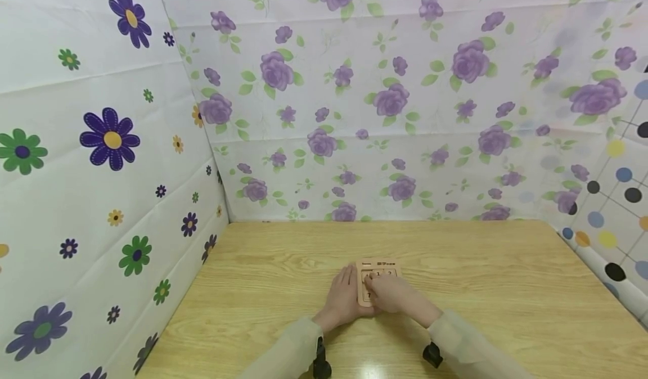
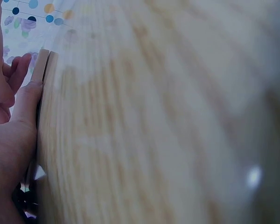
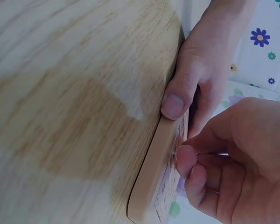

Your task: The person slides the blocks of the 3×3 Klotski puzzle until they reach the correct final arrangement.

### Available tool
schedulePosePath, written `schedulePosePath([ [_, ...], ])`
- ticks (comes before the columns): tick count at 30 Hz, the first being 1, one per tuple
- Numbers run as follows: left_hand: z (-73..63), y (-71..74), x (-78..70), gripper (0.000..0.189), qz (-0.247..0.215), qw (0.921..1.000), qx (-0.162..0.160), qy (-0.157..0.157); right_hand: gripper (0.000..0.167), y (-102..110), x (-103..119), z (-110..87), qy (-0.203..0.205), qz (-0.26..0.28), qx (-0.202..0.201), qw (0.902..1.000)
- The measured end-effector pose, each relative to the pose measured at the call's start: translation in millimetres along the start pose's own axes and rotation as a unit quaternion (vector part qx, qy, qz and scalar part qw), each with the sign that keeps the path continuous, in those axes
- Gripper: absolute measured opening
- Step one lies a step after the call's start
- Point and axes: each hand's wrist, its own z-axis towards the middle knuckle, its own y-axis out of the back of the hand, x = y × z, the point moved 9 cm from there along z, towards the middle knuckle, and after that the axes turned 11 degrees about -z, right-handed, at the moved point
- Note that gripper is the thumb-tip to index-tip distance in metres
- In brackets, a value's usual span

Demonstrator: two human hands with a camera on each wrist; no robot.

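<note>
A flat wooden number slide puzzle [image 1: 379, 264] with square numbered tiles lies on the table. My left hand [image 1: 345, 300] rests along its left edge, fingers straight and together. In the right wrist view, the left thumb [image 3: 175, 100] presses against the puzzle's near edge. Over the tiles is my right hand [image 1: 392, 292], its fingers curled and their tips right at the tile surface. The right wrist view shows the right hand [image 3: 242, 158] with thumb and index tips close together and no separate object between them. The right hand hides several tiles.
The wooden table [image 1: 273, 266] extends around the puzzle on all sides. A purple-flowered cloth [image 1: 324, 143] hangs behind it, a daisy-print cloth [image 1: 66, 188] on the left and a dotted cloth [image 1: 607, 216] on the right. Black bands [image 1: 321, 359] sit on both wrists.
</note>
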Motion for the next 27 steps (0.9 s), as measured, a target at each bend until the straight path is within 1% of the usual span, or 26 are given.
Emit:
schedulePosePath([
  [4, 0.0, -0.5, 0.2, 0.118, 0.000, 1.0000, -0.002, 0.001, 0.036, 0.2, 2.6, -0.4, 0.011, -0.012, -0.004, 0.9999],
  [10, 0.4, -1.3, 0.3, 0.120, 0.005, 1.0000, -0.006, -0.002, 0.037, -1.6, 5.1, -2.5, 0.012, -0.010, -0.003, 0.9999],
  [15, 0.7, -0.8, -0.4, 0.120, 0.009, 0.9999, -0.007, -0.003, 0.036, -0.3, 8.3, -5.8, 0.021, -0.023, -0.013, 0.9994],
  [22, 0.2, 0.0, -0.9, 0.119, 0.001, 1.0000, -0.009, -0.003, 0.040, 1.4, 9.2, -9.6, 0.001, -0.018, 0.012, 0.9998],
  [25, 0.0, -0.1, -0.3, 0.119, -0.002, 1.0000, -0.009, -0.001, 0.039, 4.0, 11.2, -10.8, 0.001, -0.027, 0.012, 0.9996],
  [27, 0.0, -0.8, 0.4, 0.119, -0.003, 1.0000, -0.008, 0.001, 0.035, 6.9, 12.8, -12.0, 0.004, -0.027, 0.008, 0.9996],
])
